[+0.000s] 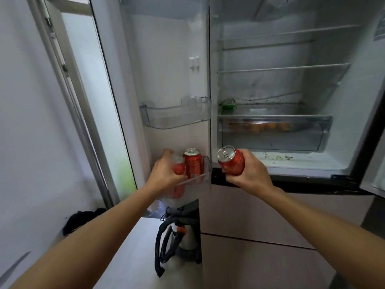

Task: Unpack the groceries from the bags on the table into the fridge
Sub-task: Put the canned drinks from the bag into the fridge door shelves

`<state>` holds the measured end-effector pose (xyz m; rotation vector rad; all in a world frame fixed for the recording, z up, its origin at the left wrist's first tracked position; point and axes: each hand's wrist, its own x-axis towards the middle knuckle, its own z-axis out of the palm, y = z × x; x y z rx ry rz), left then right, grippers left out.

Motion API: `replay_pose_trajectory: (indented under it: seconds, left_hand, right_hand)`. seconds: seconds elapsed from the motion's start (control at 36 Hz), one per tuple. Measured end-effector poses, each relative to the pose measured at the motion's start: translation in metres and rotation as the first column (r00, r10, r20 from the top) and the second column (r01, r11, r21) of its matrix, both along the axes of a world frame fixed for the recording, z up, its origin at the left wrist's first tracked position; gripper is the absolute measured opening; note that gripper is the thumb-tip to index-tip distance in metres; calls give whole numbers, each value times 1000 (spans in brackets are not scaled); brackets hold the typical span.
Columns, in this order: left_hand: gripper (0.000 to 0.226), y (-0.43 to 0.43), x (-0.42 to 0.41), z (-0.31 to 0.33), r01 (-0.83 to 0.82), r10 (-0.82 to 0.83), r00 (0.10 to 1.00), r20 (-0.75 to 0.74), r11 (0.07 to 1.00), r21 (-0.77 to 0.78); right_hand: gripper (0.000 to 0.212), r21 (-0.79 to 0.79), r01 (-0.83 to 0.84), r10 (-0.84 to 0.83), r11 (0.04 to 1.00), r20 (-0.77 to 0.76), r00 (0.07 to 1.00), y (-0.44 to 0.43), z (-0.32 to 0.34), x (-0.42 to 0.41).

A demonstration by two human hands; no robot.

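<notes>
In the head view, you are facing the open fridge, its door swung wide at nine o'clock of the cabinet.

Your left hand is curling its fingers round a red drinks can and holding it upright inside the clear lower door bin. A second can is standing in the same bin, just beside it at three o'clock. They are probably being set side by side so that the bin's front rail keeps them from tipping when the door swings.

Your right hand is gripping a third can by its body. This one is tilting, with its top leaning toward ten o'clock, and it is outside the bin at three o'clock of it. It is likely waiting for your left hand to clear the way.

The upper door bin, at twelve o'clock of the cans, is holding nothing visible. Inside the cabinet, the crisper drawer is showing blurred orange shapes. The bags and the table are not in view.
</notes>
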<state>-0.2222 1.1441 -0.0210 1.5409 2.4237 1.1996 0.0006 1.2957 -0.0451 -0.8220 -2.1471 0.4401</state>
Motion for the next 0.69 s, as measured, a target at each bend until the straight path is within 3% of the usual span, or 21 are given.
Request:
replay_pose_trajectory:
  seconds: [0.06,0.19,0.36,0.44,0.5,0.58,0.69]
  left_hand:
    - [87,1,-3,-2,10,-11,1000,-25,1000,-24]
    - [50,3,1,-10,-13,10,982,-188,1000,-17]
    - [70,-7,11,-23,-29,22,893,-449,1000,-9]
    - [66,-4,8,-28,-44,44,873,-486,999,13]
    - [63,-2,7,-28,-39,45,883,-467,999,23]
    - [62,-2,6,-27,-35,46,883,-467,999,31]
    - [63,-3,3,-28,-37,39,877,-479,999,14]
  right_hand:
    - [75,0,3,-3,1000,-55,998,3,18,-5]
    - [67,29,1,6,1000,-249,968,11,87,-20]
    - [71,31,-77,83,997,-474,877,3,182,-47]
    - [72,96,-120,153,988,-512,845,-9,221,-66]
    - [74,133,-164,206,977,-433,878,-15,239,-82]
    - [82,109,-252,266,961,-141,953,-25,251,-107]
    - [81,31,-234,221,972,224,949,-30,246,-139]
